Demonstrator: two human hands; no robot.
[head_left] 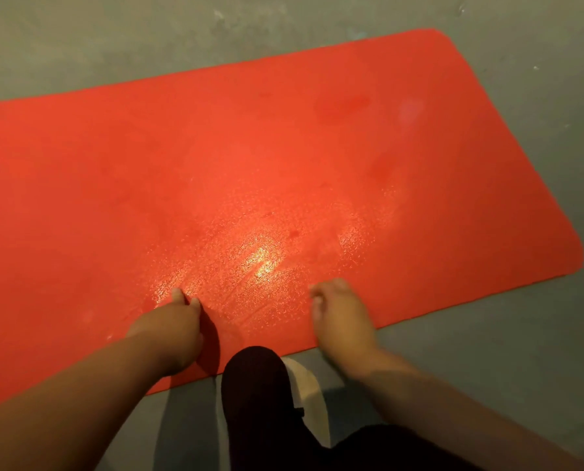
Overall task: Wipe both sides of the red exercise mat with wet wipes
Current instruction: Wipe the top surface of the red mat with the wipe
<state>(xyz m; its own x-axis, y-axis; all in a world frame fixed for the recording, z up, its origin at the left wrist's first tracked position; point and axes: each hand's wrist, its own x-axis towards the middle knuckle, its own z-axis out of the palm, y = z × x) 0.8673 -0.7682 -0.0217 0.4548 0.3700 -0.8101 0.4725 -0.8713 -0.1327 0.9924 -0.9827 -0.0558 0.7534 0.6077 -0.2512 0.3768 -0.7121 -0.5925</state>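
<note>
The red exercise mat (283, 158) lies flat on the grey floor, with a wet sheen near its front edge. My left hand (176, 326) rests on the mat close to that edge, fingertips touching the surface. My right hand (343, 316) hovers over the same edge to the right, blurred, with its fingers loosely curled and nothing seen in them. No wet wipe shows in either hand.
My knee in dark trousers (254, 385) is on the floor just in front of the mat, between my arms. A white object (305, 382) lies partly hidden behind it. Grey concrete floor (114, 39) surrounds the mat.
</note>
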